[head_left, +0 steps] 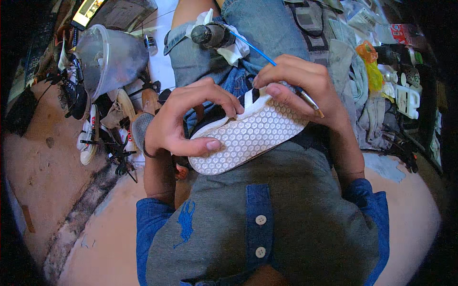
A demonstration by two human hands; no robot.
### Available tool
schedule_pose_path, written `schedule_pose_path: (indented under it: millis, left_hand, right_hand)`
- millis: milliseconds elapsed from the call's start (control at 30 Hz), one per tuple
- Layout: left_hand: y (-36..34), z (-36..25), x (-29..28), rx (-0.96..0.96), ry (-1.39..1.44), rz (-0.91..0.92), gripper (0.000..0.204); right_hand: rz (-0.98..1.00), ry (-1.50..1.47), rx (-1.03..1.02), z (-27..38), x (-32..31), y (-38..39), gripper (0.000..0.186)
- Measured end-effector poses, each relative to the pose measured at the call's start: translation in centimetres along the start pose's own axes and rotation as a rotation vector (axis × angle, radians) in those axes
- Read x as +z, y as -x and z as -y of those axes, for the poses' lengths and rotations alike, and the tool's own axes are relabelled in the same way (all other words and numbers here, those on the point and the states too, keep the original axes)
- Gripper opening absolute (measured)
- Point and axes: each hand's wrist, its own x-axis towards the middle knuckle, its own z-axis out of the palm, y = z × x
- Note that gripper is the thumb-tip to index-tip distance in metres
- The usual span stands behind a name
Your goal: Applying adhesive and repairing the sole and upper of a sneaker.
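Note:
A white shoe (248,138) with a honeycomb-patterned sole lies sideways across my lap, sole upward. My left hand (188,119) grips its left end, thumb pressed on the sole and bent fingers at the upper edge. My right hand (300,86) grips the other end and also holds a slim paintbrush (259,51) with a blue handle, bristles pointing down toward my wrist. A dark bottle (206,36) with crumpled white tissue (236,55) around it rests between my legs, just beyond the shoe.
At left are a translucent tub (112,59), several shoes (88,143), a small jar (150,44) and a lit phone (86,10). At right lie grey cloths (343,62), a yellow plastic bag (374,69), white jugs (406,100) and various containers (398,55).

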Motion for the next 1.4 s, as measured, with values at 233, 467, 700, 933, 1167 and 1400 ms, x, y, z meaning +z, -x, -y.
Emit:
schedule_pose_path:
  millis: [233,467,700,933,1167,1400]
  left_hand:
    - [0.17,0.10,0.07,-0.004,0.013,-0.005,0.053]
    - [0.27,0.17,0.17,-0.016,0.032,-0.013,0.053]
    - [0.28,0.09,0.20,-0.023,0.036,-0.012,0.054]
    - [0.29,-0.13,0.19,-0.096,0.067,-0.032,0.053]
    - [0.28,0.03,0.21,-0.090,0.076,-0.028,0.054]
    - [0.31,0.10,0.25,-0.075,0.077,-0.037,0.056]
  right_hand:
    - [-0.014,-0.001,0.024,0.13,0.03,0.01,0.013]
    - [-0.024,-0.006,0.022,0.04,0.08,0.03,0.013]
    - [-0.023,-0.002,0.031,0.17,-0.06,0.06,0.012]
    - [-0.030,-0.003,0.027,-0.03,0.16,0.08,0.013]
    - [-0.017,0.001,0.046,-0.06,0.14,0.15,0.014]
    - [-0.020,-0.015,0.053,-0.01,0.16,0.13,0.013]
